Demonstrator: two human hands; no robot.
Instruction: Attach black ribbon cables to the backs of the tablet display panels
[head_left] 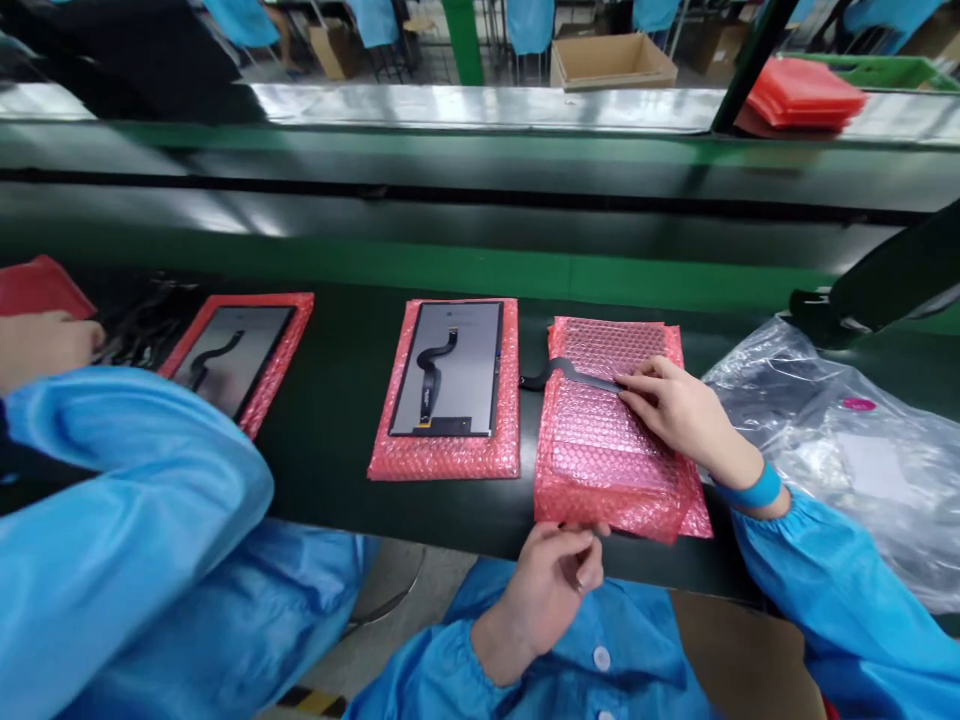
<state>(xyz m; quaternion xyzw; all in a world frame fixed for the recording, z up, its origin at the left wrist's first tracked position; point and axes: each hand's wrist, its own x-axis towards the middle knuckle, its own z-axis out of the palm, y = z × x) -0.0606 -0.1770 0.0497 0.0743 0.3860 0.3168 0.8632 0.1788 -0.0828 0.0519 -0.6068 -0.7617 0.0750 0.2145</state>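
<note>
My right hand [671, 410] pinches one end of a black flex cable [577, 374] between thumb and fingers. The cable lies across a pink bubble-wrap bag [611, 450], its other end past the bag's left edge. A dark panel shows through the bag, and more pink wrap lies beneath it. My left hand [544, 590] is at the bag's lower edge, fingers curled closed; whether it grips anything is hidden. To the left, a display panel [469, 370] with a flex cable [429, 385] on its grey back rests on another pink bubble-wrap bag [442, 460].
A co-worker's blue sleeve [135, 480] and hand [45, 350] are at left, beside another panel [232, 350] on pink wrap and a pile of dark cables [150, 310]. Clear plastic bags [847, 450] lie at right under a dark post [885, 270]. A green-edged shelf runs behind.
</note>
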